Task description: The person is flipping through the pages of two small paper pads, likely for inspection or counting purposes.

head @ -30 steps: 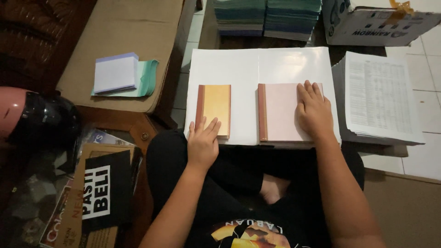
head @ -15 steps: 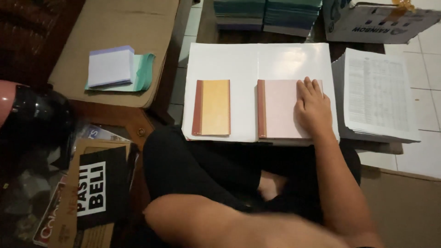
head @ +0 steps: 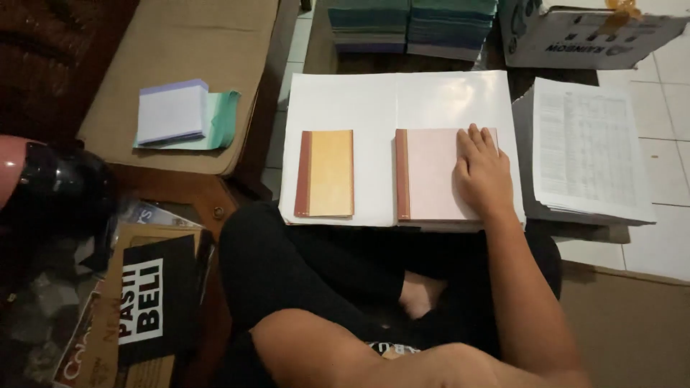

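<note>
Far left: a black and pink rounded object is sitting at the frame edge, with printed cardboard sheets lying below it. On the tan cushion a white notepad is resting on a green sheet.

Centre: a white board is lying across my lap. On its left part an orange book with a dark red spine is lying flat, closed, touching nothing else. My left hand is not showing; only the forearm is crossing the bottom of the frame, so I cannot tell how its fingers are standing.

Just right of the orange book, apart from it, a pink book with a reddish spine is lying flat. My right hand is pressing palm-down on its right half, fingers stretched out and close together, gripping nothing.

Right: a stack of printed paper is lying beside the board. Above, stacks of green and blue books and a cardboard box are standing.
</note>
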